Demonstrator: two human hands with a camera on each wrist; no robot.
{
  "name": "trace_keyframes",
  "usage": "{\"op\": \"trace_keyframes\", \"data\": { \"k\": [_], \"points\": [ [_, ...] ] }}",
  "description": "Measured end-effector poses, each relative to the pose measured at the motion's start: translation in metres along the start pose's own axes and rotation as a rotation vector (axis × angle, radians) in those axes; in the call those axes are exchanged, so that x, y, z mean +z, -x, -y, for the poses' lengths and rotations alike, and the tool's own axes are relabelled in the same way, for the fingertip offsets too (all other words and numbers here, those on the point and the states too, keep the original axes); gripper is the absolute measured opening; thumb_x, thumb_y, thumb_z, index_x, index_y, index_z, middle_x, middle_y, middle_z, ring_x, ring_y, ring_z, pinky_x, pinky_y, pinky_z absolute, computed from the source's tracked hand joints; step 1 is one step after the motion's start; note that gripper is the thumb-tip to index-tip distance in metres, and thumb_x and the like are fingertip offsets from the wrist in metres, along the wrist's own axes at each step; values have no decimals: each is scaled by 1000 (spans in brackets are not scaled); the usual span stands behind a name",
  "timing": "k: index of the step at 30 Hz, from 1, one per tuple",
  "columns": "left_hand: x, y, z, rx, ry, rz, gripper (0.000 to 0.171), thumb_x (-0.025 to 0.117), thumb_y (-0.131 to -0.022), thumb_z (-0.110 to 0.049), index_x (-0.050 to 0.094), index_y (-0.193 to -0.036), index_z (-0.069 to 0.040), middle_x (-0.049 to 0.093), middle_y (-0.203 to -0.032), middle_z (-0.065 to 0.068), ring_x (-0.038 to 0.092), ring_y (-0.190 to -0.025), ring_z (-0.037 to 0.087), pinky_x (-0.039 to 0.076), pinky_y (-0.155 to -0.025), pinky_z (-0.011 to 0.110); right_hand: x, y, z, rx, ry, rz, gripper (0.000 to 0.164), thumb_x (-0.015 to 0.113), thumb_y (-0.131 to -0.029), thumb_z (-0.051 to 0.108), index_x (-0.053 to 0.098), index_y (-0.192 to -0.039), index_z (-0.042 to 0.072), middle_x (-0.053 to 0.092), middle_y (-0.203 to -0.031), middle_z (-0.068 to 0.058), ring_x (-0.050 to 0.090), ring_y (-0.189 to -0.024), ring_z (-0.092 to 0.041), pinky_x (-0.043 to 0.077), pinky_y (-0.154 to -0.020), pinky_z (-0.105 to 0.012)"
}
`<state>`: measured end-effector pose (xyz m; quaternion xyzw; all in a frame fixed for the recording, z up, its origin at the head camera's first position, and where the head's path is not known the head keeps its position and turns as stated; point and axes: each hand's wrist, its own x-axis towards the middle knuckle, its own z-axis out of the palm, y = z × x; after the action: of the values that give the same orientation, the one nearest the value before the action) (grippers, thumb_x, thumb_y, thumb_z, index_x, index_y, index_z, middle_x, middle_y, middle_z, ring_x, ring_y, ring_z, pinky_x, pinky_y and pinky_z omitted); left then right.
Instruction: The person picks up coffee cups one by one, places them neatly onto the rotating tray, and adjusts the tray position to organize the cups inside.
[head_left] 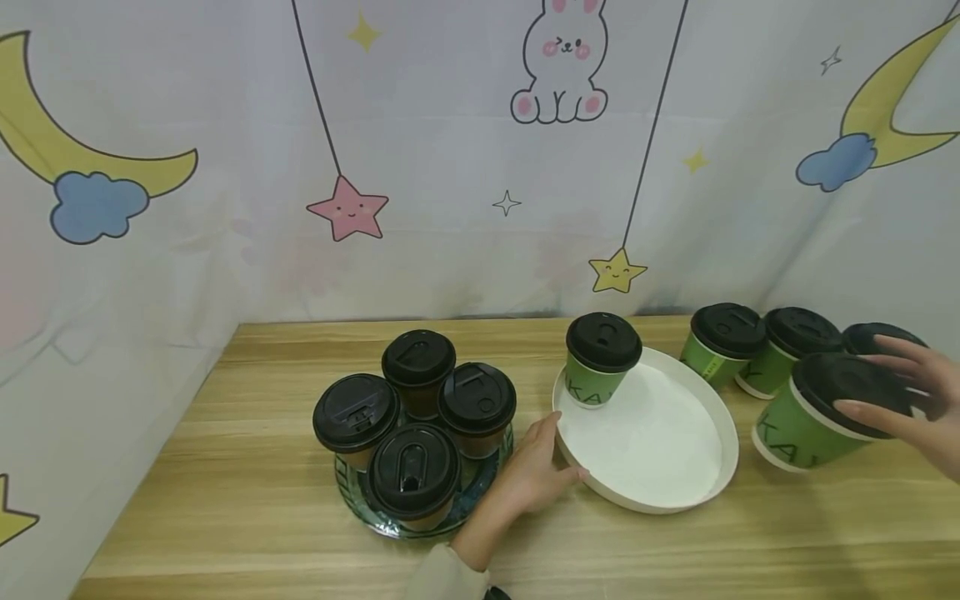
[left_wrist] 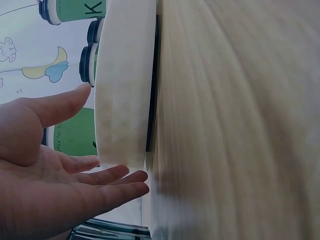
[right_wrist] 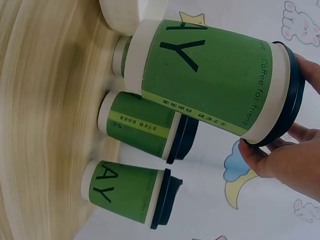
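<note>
My right hand [head_left: 918, 400] grips a green paper coffee cup [head_left: 813, 421] by its black lid, tilted and raised off the table in the right wrist view. The left hand [head_left: 534, 467] has its fingers extended at the left rim of a round white tray [head_left: 660, 450]; in the left wrist view its fingertips are at the tray's side wall [left_wrist: 125, 100]. One green cup [head_left: 596, 367] with a black lid stands upright on the tray's back left part. Behind the held cup stand more green lidded cups [head_left: 716, 346], one partly hidden by the right hand.
Left of the tray, a glass plate [head_left: 360, 508] carries several brown cups [head_left: 415, 475] with black lids, close together. The left forearm passes over the plate's right side. A printed cloth [head_left: 465, 275] hangs behind the wooden table [head_left: 225, 467].
</note>
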<state>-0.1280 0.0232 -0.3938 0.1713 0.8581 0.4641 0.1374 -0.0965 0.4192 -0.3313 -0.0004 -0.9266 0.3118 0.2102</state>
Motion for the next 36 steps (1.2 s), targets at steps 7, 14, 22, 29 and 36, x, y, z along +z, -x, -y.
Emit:
{"op": "trace_keyframes", "data": {
  "k": [7, 14, 22, 29, 36],
  "points": [
    [0, 1, 0, -5, 0, 1, 74, 69, -82, -20, 28, -139, 3, 32, -138, 23, 33, -127, 37, 31, -100, 49, 1, 1, 26, -54, -35, -11, 86, 71, -77, 4, 23, -145, 23, 33, -116, 33, 27, -111, 17, 17, -91, -6],
    [0, 1, -1, -11, -2, 4, 74, 69, -82, -21, 28, -140, 2, 32, -139, 23, 32, -127, 37, 31, -100, 49, 8, 2, 34, -14, -37, 40, 86, 70, -81, 9, 16, -146, 27, 31, -142, -1, 17, -136, -17, 12, -109, -39],
    [-1, 2, -2, -23, -2, 12, 76, 69, -82, -20, 26, -141, 1, 32, -139, 23, 32, -127, 36, 30, -100, 49, 16, -3, 32, 80, 7, 148, 93, 71, -80, 30, 6, -146, 35, 19, -147, -21, 18, -125, -53, 10, -100, -63],
    [-2, 4, -3, -38, 5, 16, 78, 69, -82, -22, 24, -141, 1, 33, -138, 24, 32, -127, 36, 30, -101, 49, 21, -1, 65, 75, 17, 169, 90, 73, -79, 26, 13, -147, 25, 33, -135, -25, 36, -112, -50, 37, -89, -22],
    [-6, 6, -6, -45, 29, 27, 81, 69, -82, -24, 21, -142, 0, 33, -139, 25, 31, -128, 36, 29, -101, 49, 28, -2, 82, 48, -38, 204, 88, 73, -79, 22, 17, -147, 23, 35, -133, -26, 36, -113, -50, 32, -77, -6]
  ]
}}
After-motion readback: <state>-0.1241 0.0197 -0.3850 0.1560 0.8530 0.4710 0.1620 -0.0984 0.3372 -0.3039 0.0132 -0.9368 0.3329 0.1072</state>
